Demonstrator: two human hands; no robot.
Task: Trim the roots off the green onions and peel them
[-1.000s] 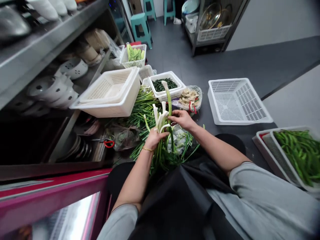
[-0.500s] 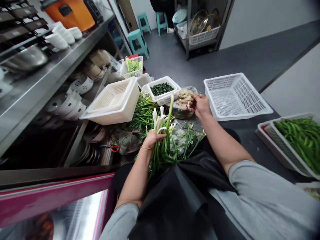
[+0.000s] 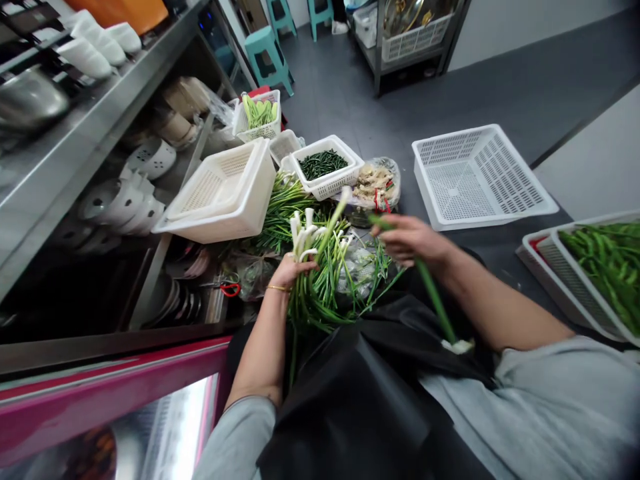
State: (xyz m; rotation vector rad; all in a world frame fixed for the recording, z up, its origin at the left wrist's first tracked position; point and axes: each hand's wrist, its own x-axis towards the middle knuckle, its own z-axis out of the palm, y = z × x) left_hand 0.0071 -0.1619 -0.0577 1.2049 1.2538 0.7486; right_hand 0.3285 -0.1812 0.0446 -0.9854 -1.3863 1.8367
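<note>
My left hand (image 3: 289, 272) is closed round a bunch of scallions (image 3: 303, 235), their white ends pointing up and green leaves hanging below. One thicker stalk leans out of this bunch to the right, its pale tip blurred. My right hand (image 3: 419, 241), somewhat smeared by motion, grips a long green scallion leaf (image 3: 434, 293) that slants down over my black apron to a pale, ragged end. Beneath and beyond the bunch lie loose scallions (image 3: 280, 215) and scattered green trimmings (image 3: 367, 277).
An unfilled white basket (image 3: 453, 190) stands right, near a basket of green peppers (image 3: 600, 267). Ahead are a basket of dark green chillies (image 3: 323, 163), a bag of ginger-like pieces (image 3: 375, 183) and stacked white baskets (image 3: 215, 193). Red-handled scissors (image 3: 230, 289) and a steel shelf (image 3: 95, 127) are left.
My right hand has come back from beside the ginger-like pieces, lower and rightward, and a green leaf now trails from it. My left hand keeps the bunch. The view has tilted down slightly.
</note>
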